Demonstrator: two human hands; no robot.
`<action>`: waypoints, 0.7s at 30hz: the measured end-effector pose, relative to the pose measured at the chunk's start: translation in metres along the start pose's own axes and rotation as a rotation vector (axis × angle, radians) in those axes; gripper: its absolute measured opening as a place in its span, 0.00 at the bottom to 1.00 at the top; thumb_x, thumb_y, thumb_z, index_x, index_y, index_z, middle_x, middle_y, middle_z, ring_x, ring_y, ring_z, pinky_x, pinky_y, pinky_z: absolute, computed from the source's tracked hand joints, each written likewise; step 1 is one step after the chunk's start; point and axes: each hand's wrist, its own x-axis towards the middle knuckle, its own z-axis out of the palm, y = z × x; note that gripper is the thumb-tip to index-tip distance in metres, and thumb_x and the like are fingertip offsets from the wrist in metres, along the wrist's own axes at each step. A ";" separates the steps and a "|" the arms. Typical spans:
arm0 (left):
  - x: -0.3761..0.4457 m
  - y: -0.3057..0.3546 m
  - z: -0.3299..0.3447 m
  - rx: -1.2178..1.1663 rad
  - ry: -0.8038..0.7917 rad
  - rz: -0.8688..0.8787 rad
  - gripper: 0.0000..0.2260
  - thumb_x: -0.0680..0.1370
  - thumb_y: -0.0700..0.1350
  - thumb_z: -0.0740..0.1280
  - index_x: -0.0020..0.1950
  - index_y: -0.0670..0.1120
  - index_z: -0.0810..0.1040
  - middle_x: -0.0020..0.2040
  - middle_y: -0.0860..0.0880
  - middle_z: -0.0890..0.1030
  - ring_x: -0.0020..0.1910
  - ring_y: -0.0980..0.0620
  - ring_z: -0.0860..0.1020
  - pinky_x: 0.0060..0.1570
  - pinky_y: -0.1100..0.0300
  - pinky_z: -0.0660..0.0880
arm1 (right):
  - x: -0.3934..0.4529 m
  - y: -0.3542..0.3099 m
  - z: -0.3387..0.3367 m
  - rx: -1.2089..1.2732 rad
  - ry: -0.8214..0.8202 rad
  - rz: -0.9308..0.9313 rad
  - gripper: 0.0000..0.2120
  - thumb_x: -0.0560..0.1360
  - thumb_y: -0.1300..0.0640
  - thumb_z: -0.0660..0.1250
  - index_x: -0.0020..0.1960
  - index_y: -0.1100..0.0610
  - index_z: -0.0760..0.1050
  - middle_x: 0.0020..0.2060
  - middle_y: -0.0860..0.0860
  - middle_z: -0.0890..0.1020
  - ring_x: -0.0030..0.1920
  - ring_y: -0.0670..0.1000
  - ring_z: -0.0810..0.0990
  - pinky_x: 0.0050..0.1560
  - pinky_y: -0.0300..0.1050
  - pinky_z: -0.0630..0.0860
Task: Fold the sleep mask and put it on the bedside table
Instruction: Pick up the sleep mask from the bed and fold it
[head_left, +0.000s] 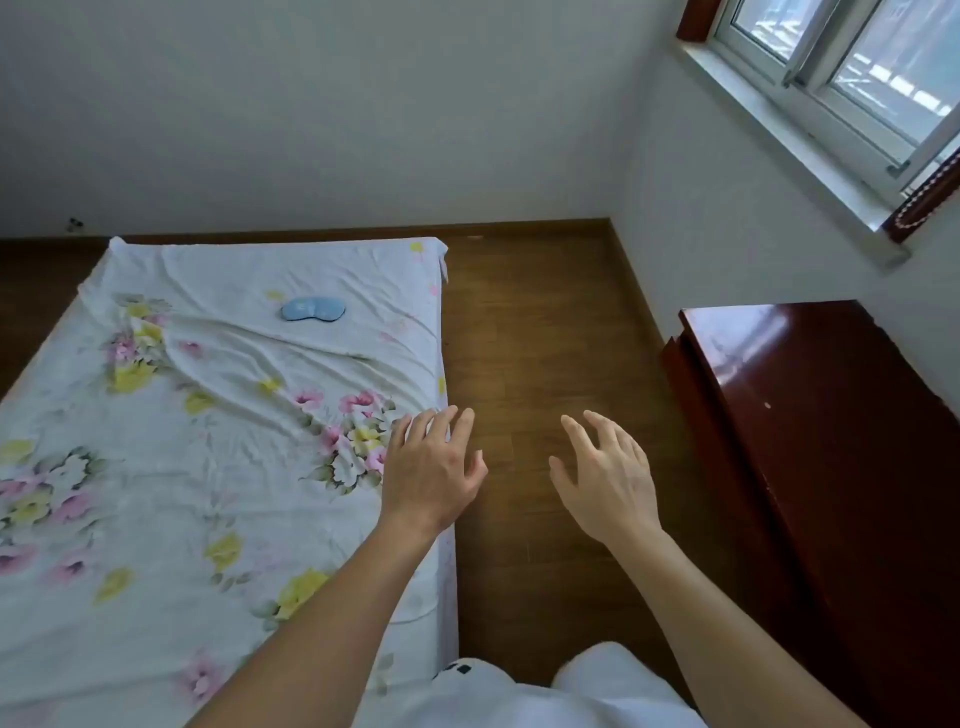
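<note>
Lying flat and unfolded on the white floral-print bed sheet (218, 395) is the light-blue padded fabric sleep mask (313, 309), w/ a dark edge along its near side, toward the far end of the bed, closer to the bed's right edge. Nothing touches it. Left hand (431, 470) is held out over the bed's right edge, palm down, fingers spread & loose, gripping nothing, well apart from the mask. Right hand (608, 480) is out over the brown wood-plank floor (524, 322) between bed & table, fingers also splayed, empty. Both forearms bare. Glossy dark-red wooden bedside table (831, 405) stands at right against the white wall, under a white-framed window (852, 67); its top reflects window light.
</note>
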 end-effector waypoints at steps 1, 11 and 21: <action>0.005 -0.001 -0.001 -0.011 -0.020 0.006 0.22 0.75 0.56 0.61 0.66 0.47 0.74 0.64 0.45 0.80 0.62 0.44 0.77 0.63 0.44 0.73 | 0.003 0.000 0.000 0.010 -0.010 0.006 0.27 0.79 0.43 0.64 0.75 0.50 0.68 0.74 0.56 0.72 0.74 0.58 0.68 0.73 0.58 0.68; 0.089 0.000 0.010 0.005 0.025 0.024 0.22 0.75 0.54 0.61 0.67 0.47 0.74 0.63 0.45 0.81 0.62 0.44 0.77 0.63 0.44 0.73 | 0.080 0.019 0.003 0.020 -0.006 -0.003 0.27 0.79 0.42 0.62 0.75 0.50 0.67 0.74 0.56 0.71 0.75 0.58 0.68 0.74 0.58 0.67; 0.237 0.043 0.010 0.053 0.021 -0.064 0.22 0.76 0.54 0.61 0.67 0.47 0.74 0.64 0.46 0.80 0.63 0.45 0.76 0.64 0.45 0.72 | 0.236 0.071 -0.025 0.069 -0.006 -0.110 0.26 0.79 0.42 0.62 0.75 0.50 0.69 0.74 0.55 0.72 0.74 0.58 0.69 0.74 0.58 0.67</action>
